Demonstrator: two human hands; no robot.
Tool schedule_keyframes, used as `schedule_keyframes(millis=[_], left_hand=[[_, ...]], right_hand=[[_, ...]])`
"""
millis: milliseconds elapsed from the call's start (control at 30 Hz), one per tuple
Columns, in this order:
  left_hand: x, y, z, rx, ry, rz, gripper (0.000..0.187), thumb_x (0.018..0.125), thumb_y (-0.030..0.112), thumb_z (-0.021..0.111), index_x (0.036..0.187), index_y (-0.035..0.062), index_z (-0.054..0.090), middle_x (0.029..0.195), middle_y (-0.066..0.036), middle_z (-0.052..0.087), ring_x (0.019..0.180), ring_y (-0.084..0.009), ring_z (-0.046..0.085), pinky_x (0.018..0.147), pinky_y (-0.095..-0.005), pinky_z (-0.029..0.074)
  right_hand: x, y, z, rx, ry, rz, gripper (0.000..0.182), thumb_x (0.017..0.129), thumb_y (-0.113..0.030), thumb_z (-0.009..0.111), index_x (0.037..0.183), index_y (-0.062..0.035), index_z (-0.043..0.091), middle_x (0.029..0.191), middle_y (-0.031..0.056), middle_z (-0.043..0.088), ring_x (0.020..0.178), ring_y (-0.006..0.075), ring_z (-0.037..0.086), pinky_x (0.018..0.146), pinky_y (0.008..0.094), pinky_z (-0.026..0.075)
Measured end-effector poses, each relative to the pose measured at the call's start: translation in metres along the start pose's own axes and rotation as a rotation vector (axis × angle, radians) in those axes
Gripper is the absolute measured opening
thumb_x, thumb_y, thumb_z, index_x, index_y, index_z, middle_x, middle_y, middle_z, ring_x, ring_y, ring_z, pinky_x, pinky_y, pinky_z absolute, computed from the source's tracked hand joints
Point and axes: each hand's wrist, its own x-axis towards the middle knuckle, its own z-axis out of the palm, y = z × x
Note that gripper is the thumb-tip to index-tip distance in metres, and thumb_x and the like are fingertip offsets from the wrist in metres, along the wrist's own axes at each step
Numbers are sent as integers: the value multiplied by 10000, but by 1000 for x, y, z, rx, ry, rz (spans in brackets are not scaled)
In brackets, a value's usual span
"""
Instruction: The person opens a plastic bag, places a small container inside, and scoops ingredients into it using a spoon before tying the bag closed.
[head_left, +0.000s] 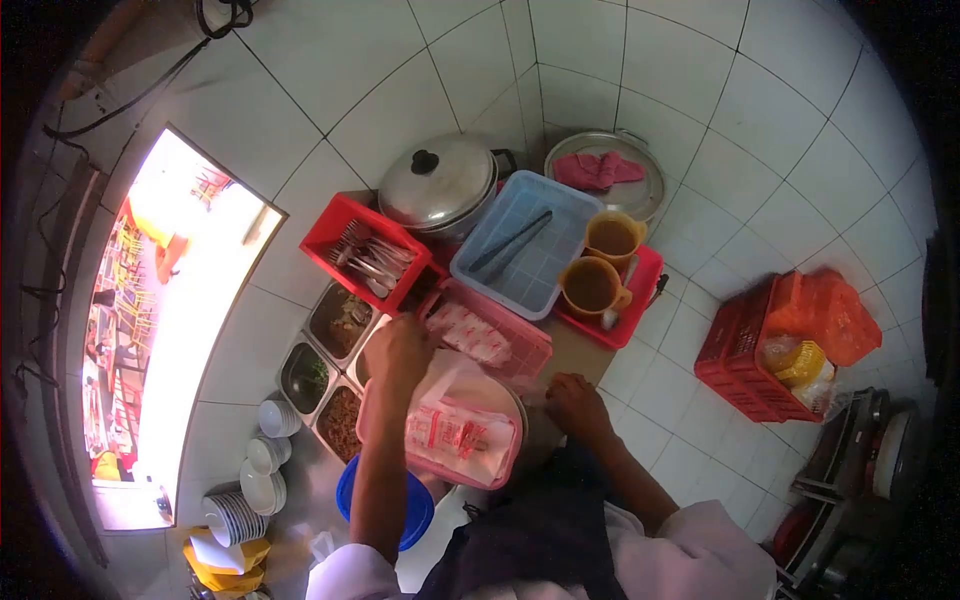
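Observation:
My left hand is at the near side of a red cutlery bin of forks and spoons, back of the hand up and fingertips hidden. Beside it lies a pink basket with white-and-red paper packets. Beneath my left wrist is a second pink basket with a red-printed white packet. My right hand is over the counter's right edge, fingers curled in; a scrap of clear plastic shows by its fingertips, and I cannot tell what it grips.
A blue basket with tongs, two brown jugs on a red tray and a lidded pot stand behind. Food pans, white bowls and a blue tub are left. A red crate sits right.

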Motion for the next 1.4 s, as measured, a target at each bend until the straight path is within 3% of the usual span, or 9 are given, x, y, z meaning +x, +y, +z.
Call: schedule_keyframes(millis=[67, 133, 267, 433, 567, 667, 833, 1167, 1400], left_hand=[[11, -6, 44, 31, -43, 137, 338, 859, 406, 736, 965, 85, 738, 953, -165, 719, 865, -370, 702, 750, -471, 549], [14, 2, 69, -158, 71, 309, 355, 822, 401, 762, 1019, 108, 729, 1045, -142, 711, 935, -362, 697, 779, -464, 548], [23, 34, 103, -18, -148, 347, 289, 815, 348, 760, 951, 96, 724, 964, -135, 717, 884, -337, 716, 730, -474, 555], [26, 25, 153, 261, -171, 400, 174, 784, 245, 735, 868, 94, 714, 848, -139, 719, 778, -301, 733, 665, -473, 560], [29, 12, 148, 49, -223, 326, 178, 821, 225, 660, 829, 65, 737, 819, -152, 723, 759, -327, 731, 640, -477, 568], [27, 3, 155, -49, -242, 372, 214, 827, 197, 634, 841, 17, 751, 863, -202, 728, 799, -382, 725, 690, -500, 581], [15, 21, 123, -296, -310, 125, 157, 754, 167, 695, 835, 47, 757, 914, -193, 732, 868, -401, 716, 751, -509, 578], [36, -6, 186, -258, -130, 142, 347, 778, 267, 761, 1066, 76, 733, 1001, -197, 712, 942, -379, 695, 843, -493, 555], [12, -22, 100, -608, 163, 341, 385, 825, 252, 787, 1154, 79, 688, 1142, -142, 653, 1084, -304, 642, 954, -434, 511]], right_hand=[[6, 6, 17, 86, -71, 159, 191, 879, -114, 649, 1056, -48, 623, 1093, 192, 609, 1041, 386, 622, 850, 455, 554], [15, -2, 11, 203, 131, 179, 146, 890, -103, 637, 1019, -40, 609, 1027, 182, 614, 963, 389, 636, 807, 466, 554], [40, -18, 4, 356, 461, 150, 169, 902, -86, 624, 1064, -34, 627, 1061, 189, 633, 952, 383, 659, 795, 459, 554], [62, -13, 27, 393, 208, 91, 327, 885, -101, 656, 1208, -52, 649, 1200, 193, 644, 1109, 385, 624, 934, 431, 513], [73, -24, 35, 518, 113, -127, 328, 945, -119, 612, 1267, -67, 646, 1195, 147, 687, 1098, 326, 669, 937, 384, 539], [79, 3, 98, 1074, 63, 179, 340, 933, -181, 604, 1240, -55, 678, 1303, 166, 648, 1244, 279, 602, 1053, 387, 466], [101, 1, 73, 531, 29, -78, 320, 938, -184, 601, 1216, -51, 687, 1281, 166, 660, 1220, 274, 614, 1041, 387, 471], [98, 10, 31, 197, 212, -354, 286, 948, -188, 595, 1167, -41, 706, 1236, 166, 683, 1170, 264, 639, 1017, 387, 481], [69, -18, -29, 480, 208, 61, 227, 940, -177, 616, 1072, -30, 728, 1106, 141, 720, 1066, 278, 673, 965, 407, 498]])
